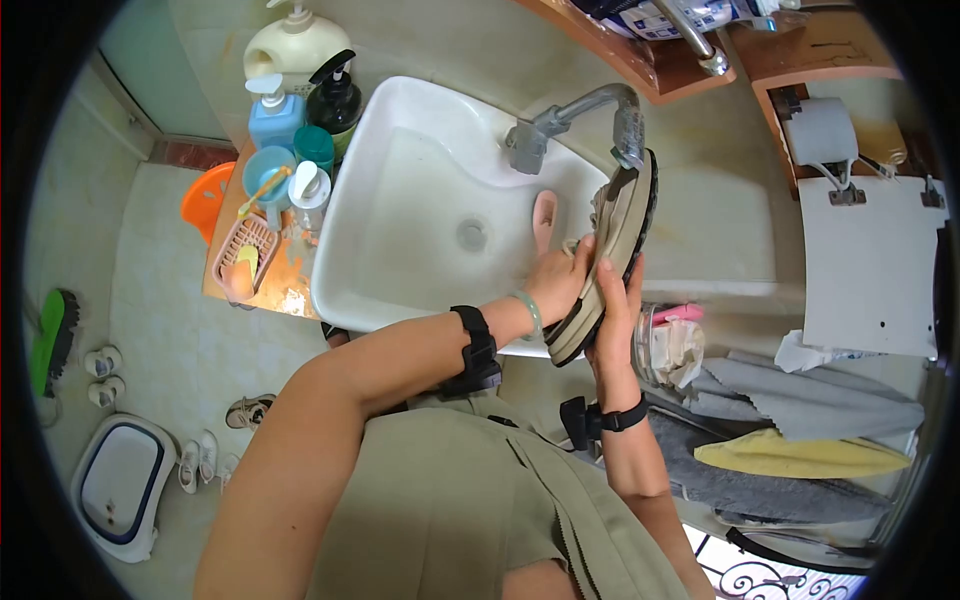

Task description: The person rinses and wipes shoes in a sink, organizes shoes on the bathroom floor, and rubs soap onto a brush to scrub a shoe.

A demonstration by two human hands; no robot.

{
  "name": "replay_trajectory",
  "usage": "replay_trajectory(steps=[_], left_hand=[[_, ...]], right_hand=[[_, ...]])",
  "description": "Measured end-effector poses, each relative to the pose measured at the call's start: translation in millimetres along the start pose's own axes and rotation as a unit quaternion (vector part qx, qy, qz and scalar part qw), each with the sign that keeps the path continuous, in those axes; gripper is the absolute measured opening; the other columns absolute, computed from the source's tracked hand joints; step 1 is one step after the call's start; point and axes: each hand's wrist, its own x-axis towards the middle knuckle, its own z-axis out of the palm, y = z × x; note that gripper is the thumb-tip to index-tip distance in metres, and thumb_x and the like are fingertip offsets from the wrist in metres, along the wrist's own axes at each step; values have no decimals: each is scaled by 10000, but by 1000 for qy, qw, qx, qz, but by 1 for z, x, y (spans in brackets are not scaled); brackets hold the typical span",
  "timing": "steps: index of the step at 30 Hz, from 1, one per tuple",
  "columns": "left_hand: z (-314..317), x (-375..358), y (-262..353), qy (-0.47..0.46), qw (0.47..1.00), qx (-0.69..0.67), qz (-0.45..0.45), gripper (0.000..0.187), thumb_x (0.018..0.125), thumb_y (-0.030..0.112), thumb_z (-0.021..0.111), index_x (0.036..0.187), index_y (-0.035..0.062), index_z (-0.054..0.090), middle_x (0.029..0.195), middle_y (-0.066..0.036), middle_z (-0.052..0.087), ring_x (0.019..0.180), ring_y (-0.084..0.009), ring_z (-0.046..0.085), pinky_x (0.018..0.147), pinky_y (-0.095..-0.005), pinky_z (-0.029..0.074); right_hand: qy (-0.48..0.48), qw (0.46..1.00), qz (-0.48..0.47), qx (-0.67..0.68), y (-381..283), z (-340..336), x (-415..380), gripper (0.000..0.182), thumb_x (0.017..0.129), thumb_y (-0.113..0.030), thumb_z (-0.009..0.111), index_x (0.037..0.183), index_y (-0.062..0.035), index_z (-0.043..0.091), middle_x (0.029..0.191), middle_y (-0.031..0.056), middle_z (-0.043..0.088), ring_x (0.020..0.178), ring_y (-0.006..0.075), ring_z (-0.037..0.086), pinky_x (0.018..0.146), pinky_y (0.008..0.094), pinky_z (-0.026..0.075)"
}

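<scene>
A beige shoe with a dark sole (622, 225) is held on its side over the right rim of the white sink (345, 220), one end close under the grey faucet (628, 135). My right hand (615, 315) grips it from the right, thumb on its side and fingers behind the sole. At the shoe's left side is my left hand (562, 285), a green bangle on its wrist, with its fingers bent at the laces or opening; the fingertips are partly hidden. A pink brush (544, 222) lies inside the sink, just left of the shoe.
Pump bottles (276, 120), a blue cup (268, 180) and a pink soap basket (246, 248) stand left of the sink. A glass jar (655, 345) is right of my right hand, beside hanging towels (800, 395). A wooden shelf edge (640, 60) juts out above the faucet.
</scene>
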Motion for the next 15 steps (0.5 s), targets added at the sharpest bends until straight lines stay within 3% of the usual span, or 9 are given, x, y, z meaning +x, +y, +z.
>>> replay_trajectory(steps=[7, 15], left_hand=[[6, 5, -13, -23, 999, -47, -5, 682, 988, 512, 227, 869, -30, 624, 740, -282, 606, 778, -453, 587, 747, -467, 449], [7, 4, -13, -1, 998, -59, 14, 698, 989, 517, 206, 841, -28, 615, 727, -283, 601, 771, -449, 585, 738, -471, 449]], right_hand=[[-43, 996, 57, 57, 1, -2, 0, 815, 869, -305, 623, 1456, 31, 167, 1348, 172, 418, 1212, 231, 436, 1027, 327, 334], [-71, 991, 89, 69, 0, -1, 1, 795, 875, -291, 617, 1461, 10, 172, 1347, 163, 419, 1218, 231, 436, 1023, 335, 347]])
